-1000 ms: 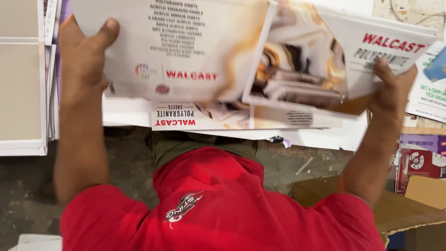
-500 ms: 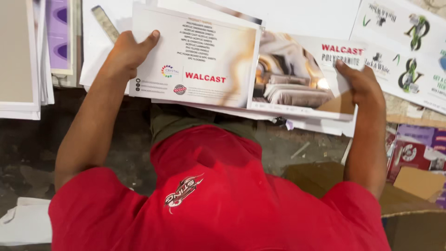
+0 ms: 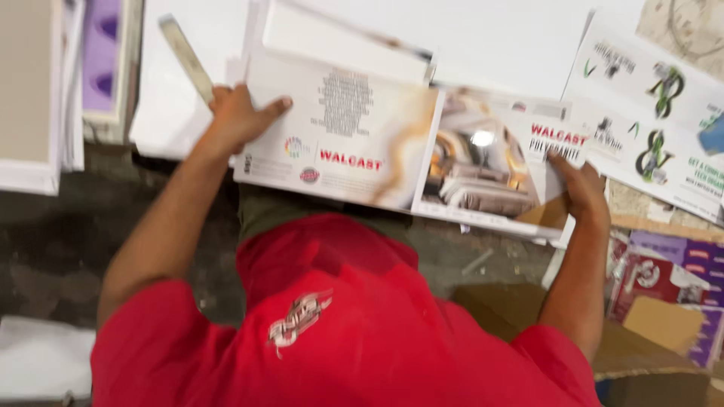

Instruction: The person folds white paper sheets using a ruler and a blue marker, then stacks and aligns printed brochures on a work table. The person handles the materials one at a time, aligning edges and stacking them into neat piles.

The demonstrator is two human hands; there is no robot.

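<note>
your left hand [image 3: 240,117], upper left of centre, pinches the left edge of a wide printed sheet [image 3: 392,151], thumb on top. your right hand [image 3: 577,188], at the right, presses spread fingers onto the sheet's right end, not clenched. the sheet fills the middle of the frame, lying over a stack of white paper [image 3: 483,38] on the floor. a flat ruler [image 3: 188,59] sticks up beside your left hand. more printed sheets [image 3: 656,128] lie at the upper right. to place it well, keep both ends level, square the edges with the stack below, and avoid creasing the centre fold.
</note>
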